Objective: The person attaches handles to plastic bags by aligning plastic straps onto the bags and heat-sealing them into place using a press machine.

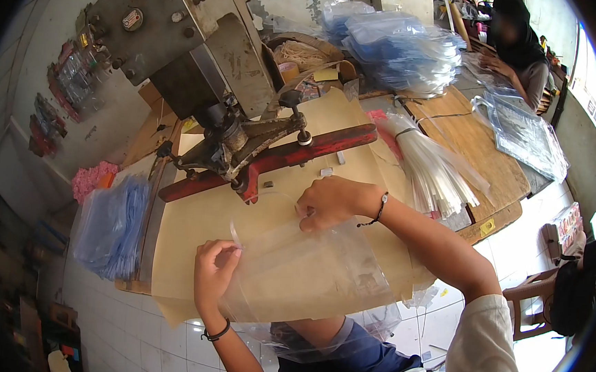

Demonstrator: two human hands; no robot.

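Note:
A clear plastic sheet (306,269) lies across the brown-paper-covered worktop (176,246) and hangs over its front edge. My left hand (214,271) pinches the sheet's left corner, where a narrow translucent strip (234,234) sticks up by the fingertips. Farther right, my right hand (338,204) has its fingers closed on the sheet's upper edge; the exact grip is partly hidden. Just beyond both hands, the red bar (329,141) of a press machine (228,140) crosses above the worktop.
Blue-tinted plastic pouches (112,225) are stacked at the left, and a larger pile of pouches (404,52) stands at the back. A tied bundle of clear strips (430,167) lies on the right. Another person (522,49) sits at the far right.

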